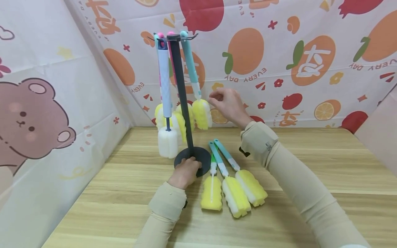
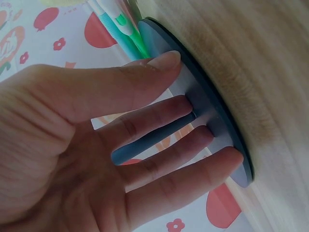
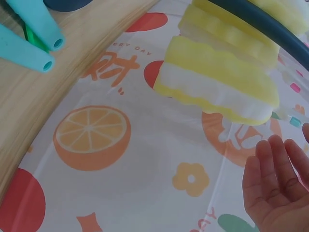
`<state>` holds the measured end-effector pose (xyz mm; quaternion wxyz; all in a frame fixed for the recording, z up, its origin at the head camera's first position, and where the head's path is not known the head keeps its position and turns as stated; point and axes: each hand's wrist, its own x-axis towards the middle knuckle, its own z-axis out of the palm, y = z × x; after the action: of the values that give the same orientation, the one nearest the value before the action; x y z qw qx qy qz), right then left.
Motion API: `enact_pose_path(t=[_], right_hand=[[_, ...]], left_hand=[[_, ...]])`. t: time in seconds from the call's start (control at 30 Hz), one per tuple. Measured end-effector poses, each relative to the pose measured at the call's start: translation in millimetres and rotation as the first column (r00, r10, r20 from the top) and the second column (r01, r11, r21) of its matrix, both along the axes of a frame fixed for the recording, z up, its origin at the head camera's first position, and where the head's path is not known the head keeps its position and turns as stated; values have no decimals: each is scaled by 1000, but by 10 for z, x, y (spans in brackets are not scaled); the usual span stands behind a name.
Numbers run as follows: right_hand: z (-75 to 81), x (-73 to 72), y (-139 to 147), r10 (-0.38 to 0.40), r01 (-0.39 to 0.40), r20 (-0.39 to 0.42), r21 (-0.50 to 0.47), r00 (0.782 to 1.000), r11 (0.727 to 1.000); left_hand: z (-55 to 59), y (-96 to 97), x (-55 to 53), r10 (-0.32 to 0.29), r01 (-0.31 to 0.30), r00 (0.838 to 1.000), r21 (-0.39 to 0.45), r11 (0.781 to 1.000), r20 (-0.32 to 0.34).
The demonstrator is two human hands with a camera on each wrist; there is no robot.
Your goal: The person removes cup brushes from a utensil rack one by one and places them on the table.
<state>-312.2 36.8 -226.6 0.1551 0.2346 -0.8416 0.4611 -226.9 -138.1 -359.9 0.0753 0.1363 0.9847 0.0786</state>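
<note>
A black stand (image 1: 183,86) with hooks at its top rises from a round base (image 1: 202,158). My left hand (image 1: 185,172) rests its fingertips on that base; in the left wrist view the fingers (image 2: 169,186) are spread and nearly straight. Several sponge brushes hang from the hooks, among them a teal-handled sponge brush (image 1: 190,65) with a yellow and white head, and a pale-blue-handled brush (image 1: 166,82) with a white head. Beside the teal one's head, my right hand (image 1: 227,103) is raised, holding nothing; its fingers (image 3: 275,164) are loosely bent in the right wrist view.
Three sponge brushes lie on the wooden table (image 1: 310,165) right of the base: a green-handled brush (image 1: 212,194), a teal-handled brush (image 1: 237,196) and another teal-handled brush (image 1: 252,187). A fruit-printed cloth (image 1: 198,20) stands behind the table, and a bear-printed cloth (image 1: 83,96) at the left.
</note>
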Motion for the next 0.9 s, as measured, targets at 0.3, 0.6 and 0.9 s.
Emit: enact_pose_path(t=[0.3, 0.6, 0.9], right_hand=[[76, 4, -77, 9, -9, 20, 11, 1000, 1000], [133, -21, -136, 25, -26, 27, 41, 999, 999], [154, -51, -195, 55, -59, 69, 54, 996, 997]], left_hand=[[9, 7, -12, -4, 4, 1000, 6, 1000, 8], [3, -3, 0, 0, 0, 1000, 16, 1000, 2], [-7, -14, 3, -1, 1, 1000, 14, 1000, -1]])
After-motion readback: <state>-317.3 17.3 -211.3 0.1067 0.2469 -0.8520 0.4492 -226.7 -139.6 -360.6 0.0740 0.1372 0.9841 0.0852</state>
